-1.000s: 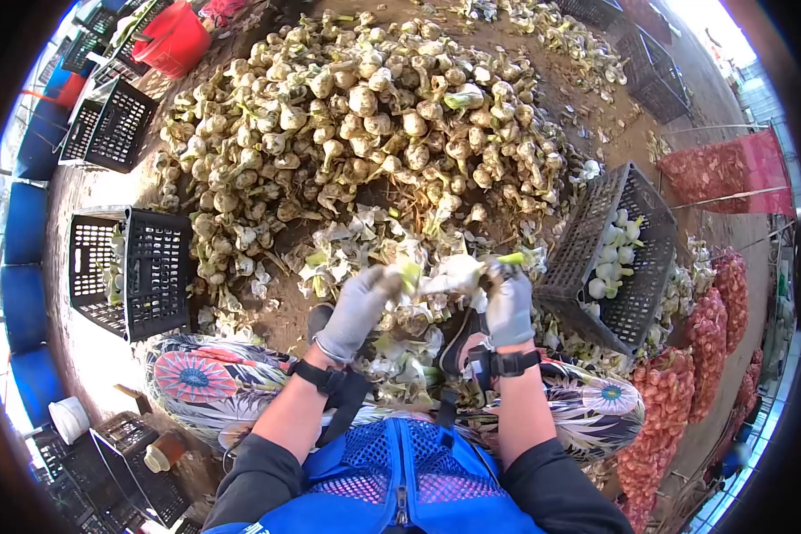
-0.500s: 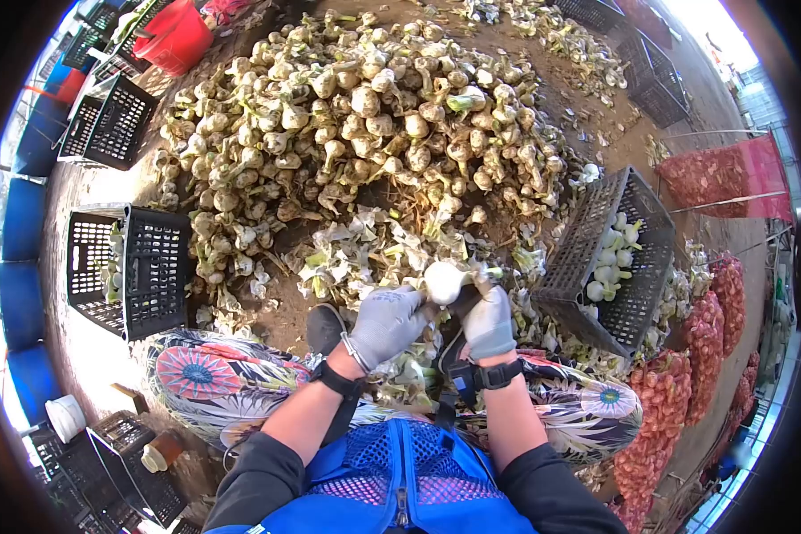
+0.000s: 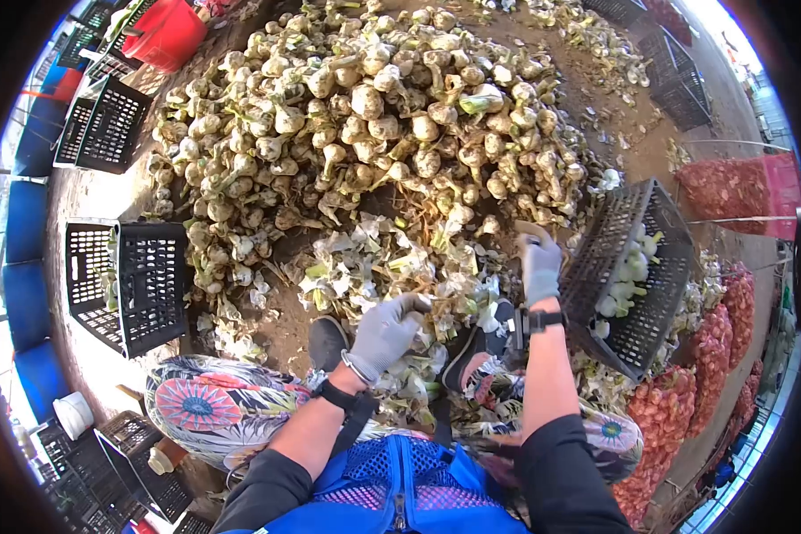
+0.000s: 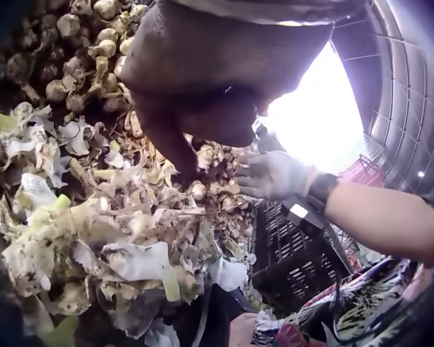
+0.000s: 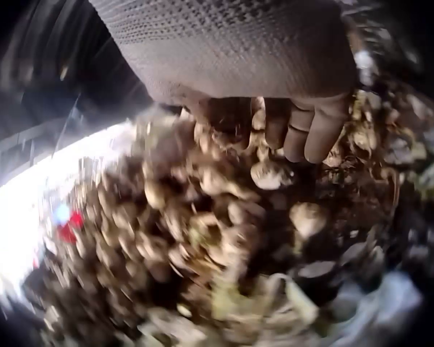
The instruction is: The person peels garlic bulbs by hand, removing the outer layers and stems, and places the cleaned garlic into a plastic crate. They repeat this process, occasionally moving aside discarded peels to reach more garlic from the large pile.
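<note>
In a grey glove, my left hand (image 3: 384,334) hovers over the heap of torn garlic skins (image 3: 392,267), fingers loosely bent and nothing visible in them. My gloved right hand (image 3: 541,262) reaches forward past the skins, beside the black crate and close to the right edge of the garlic pile (image 3: 365,116). Its fingers look relaxed and slightly bent in the right wrist view, with dirty garlic bulbs (image 5: 271,175) just below and beyond them. Cleaned white garlic bulbs (image 3: 630,271) with green stems lie inside the tilted black crate (image 3: 587,258) on the right.
Another black crate (image 3: 151,280) stands to the left, with a red bucket (image 3: 167,36) at the far left. Red mesh sacks (image 3: 667,405) line the right side. My shoes (image 3: 327,343) rest at the near edge of the skins.
The white garlic bulb held between both hands is out of them. My right hand has moved forward and right towards the pile; the left stays low near the skins. The head view has shifted slightly.
</note>
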The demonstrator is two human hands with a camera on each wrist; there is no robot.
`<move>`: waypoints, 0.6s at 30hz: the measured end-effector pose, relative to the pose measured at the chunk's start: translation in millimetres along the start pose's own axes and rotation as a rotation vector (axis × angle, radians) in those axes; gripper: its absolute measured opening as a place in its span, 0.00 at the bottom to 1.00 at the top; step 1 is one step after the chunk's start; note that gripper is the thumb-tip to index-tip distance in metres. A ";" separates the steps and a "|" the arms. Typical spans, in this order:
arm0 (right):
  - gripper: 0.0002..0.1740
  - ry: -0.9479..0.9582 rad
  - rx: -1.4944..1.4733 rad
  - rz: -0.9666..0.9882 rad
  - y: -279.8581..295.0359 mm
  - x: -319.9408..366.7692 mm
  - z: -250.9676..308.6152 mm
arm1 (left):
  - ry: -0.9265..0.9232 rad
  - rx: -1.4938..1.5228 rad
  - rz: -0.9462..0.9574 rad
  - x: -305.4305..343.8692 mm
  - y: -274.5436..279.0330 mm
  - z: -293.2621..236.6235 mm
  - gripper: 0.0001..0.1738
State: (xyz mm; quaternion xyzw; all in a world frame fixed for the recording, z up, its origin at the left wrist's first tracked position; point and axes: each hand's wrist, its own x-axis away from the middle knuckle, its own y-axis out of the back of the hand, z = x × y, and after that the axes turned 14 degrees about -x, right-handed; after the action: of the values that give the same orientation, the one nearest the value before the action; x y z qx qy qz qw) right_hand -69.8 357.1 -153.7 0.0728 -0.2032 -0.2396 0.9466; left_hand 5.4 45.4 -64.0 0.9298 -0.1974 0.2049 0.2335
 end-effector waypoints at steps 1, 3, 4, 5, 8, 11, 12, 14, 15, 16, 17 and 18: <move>0.17 0.219 0.274 0.113 -16.2 -14.3 -5.0 | -0.004 -0.080 -0.010 -2.3 -1.3 5.3 0.17; 0.23 0.384 0.733 0.225 -45.7 -31.1 -11.2 | 0.005 -0.167 -0.011 -8.5 1.4 9.7 0.20; 0.23 0.368 0.902 0.306 -55.9 -33.8 -3.9 | 0.046 -0.273 0.022 -9.3 7.3 4.4 0.20; 0.23 0.292 1.057 0.346 -66.8 -34.0 2.4 | 0.081 -0.376 0.058 -11.8 10.7 0.6 0.21; 0.23 0.138 1.197 0.410 -66.6 -39.0 -14.1 | 0.124 -0.293 0.062 -18.4 13.2 1.0 0.24; 0.20 0.009 0.528 0.160 -47.7 -38.6 -65.9 | 0.100 -0.273 0.013 -25.4 1.7 5.9 0.25; 0.18 -0.266 0.042 0.072 -51.4 -32.9 -83.5 | 0.066 -0.268 -0.036 -28.1 -3.6 6.6 0.25; 0.15 -0.454 -0.497 0.006 -62.8 26.4 -25.9 | 0.042 -0.245 -0.035 -29.5 -12.0 3.1 0.28; 0.08 -0.506 -0.799 0.047 -70.9 47.3 -23.9 | -0.039 -0.335 -0.118 -29.0 -16.7 -0.7 0.30; 0.08 -0.493 -1.017 0.166 -78.9 63.7 -36.1 | -0.119 -0.425 -0.204 -28.3 -19.9 -4.1 0.32; 0.11 -0.512 -0.970 0.263 -88.1 93.2 -4.8 | -0.180 -0.447 -0.257 -28.1 -21.2 -6.4 0.33; 0.15 -0.428 -0.998 0.256 -101.8 114.1 -0.1 | -0.184 -0.451 -0.263 -27.7 -19.9 -9.4 0.33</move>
State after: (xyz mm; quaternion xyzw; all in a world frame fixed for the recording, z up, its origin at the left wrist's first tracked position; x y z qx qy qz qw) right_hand -21.3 213.0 -137.9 -0.4600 -0.2599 -0.1995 0.8253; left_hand -11.3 73.9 -76.6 0.8868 -0.1361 0.0387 0.4400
